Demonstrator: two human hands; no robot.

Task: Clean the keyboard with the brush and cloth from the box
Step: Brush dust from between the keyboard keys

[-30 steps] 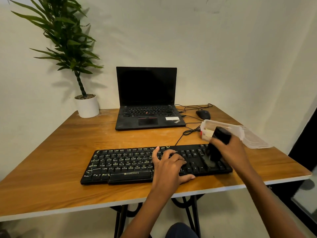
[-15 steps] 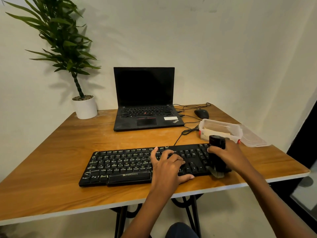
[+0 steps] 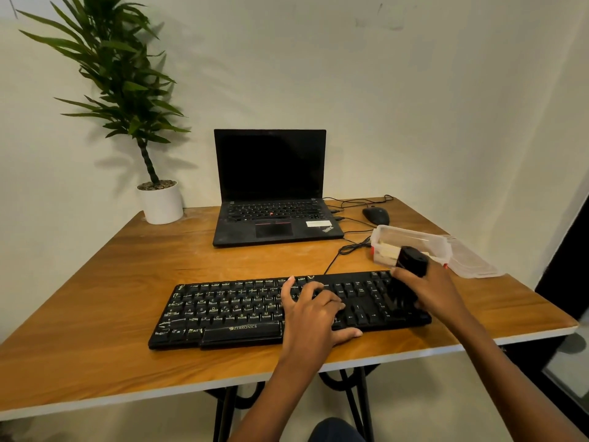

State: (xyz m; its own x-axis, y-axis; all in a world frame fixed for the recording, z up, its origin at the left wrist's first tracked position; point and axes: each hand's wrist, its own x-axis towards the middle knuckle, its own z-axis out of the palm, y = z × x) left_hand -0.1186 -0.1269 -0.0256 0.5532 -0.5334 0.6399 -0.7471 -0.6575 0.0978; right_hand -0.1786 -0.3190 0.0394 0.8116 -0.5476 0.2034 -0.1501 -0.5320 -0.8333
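Note:
A black keyboard lies across the near part of the wooden table. My left hand rests flat on its middle keys, thumb on the table edge side, holding nothing. My right hand grips a black brush over the keyboard's right end, the number pad; the bristles are blurred against the keys. Behind it stands a clear plastic box with something pale inside, which may be the cloth; its lid lies to the right.
An open black laptop sits at the back centre, a black mouse and cables to its right. A potted plant stands at the back left corner. A wall runs close behind the table.
My right hand has swept the brush from the keyboard's front right corner back up onto the number pad. My left hand has stayed on the keys.

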